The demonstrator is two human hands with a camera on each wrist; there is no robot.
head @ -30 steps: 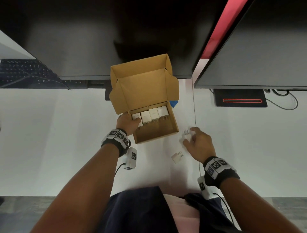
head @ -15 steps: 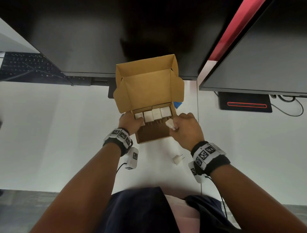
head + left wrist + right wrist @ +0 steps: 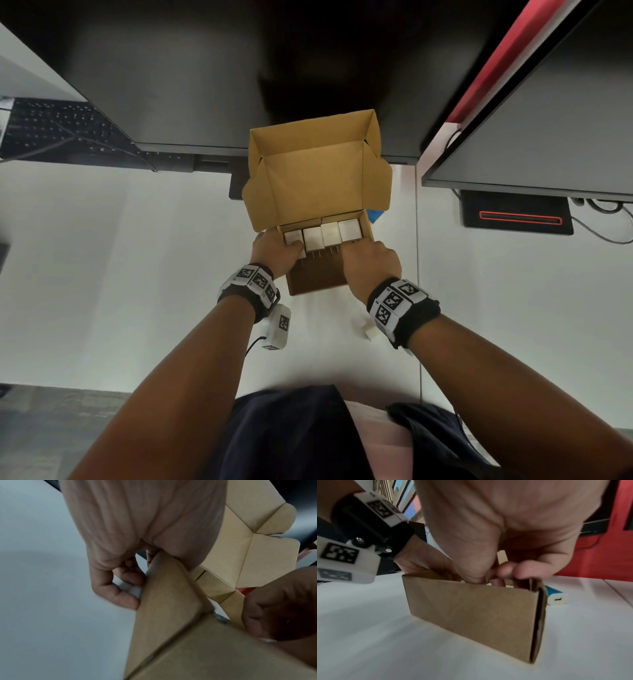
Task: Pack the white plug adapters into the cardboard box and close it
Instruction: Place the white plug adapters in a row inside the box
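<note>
The open cardboard box (image 3: 318, 284) stands on the white table with its lid (image 3: 315, 185) up. A row of white plug adapters (image 3: 330, 234) fills its far end. My left hand (image 3: 279, 248) grips the box's left wall (image 3: 171, 601), thumb over the leftmost adapter and fingers (image 3: 126, 600) curled outside. My right hand (image 3: 368, 255) reaches into the box's right side with curled fingers (image 3: 508, 570). Bits of a white adapter (image 3: 489, 584) show under them, the rest hidden. One loose adapter (image 3: 369, 333) lies on the table by my right wrist.
A large dark monitor (image 3: 205, 85) overhangs the table behind the box, and a second monitor (image 3: 548, 137) stands at the right. A blue and white device (image 3: 556, 596) lies just behind the box's right corner. A keyboard (image 3: 51, 126) sits far left, a black dock (image 3: 517, 216) far right.
My right hand picked an adapter up from the table on the right, carried it left and lowered it into the box. My left hand stayed on the box wall.
</note>
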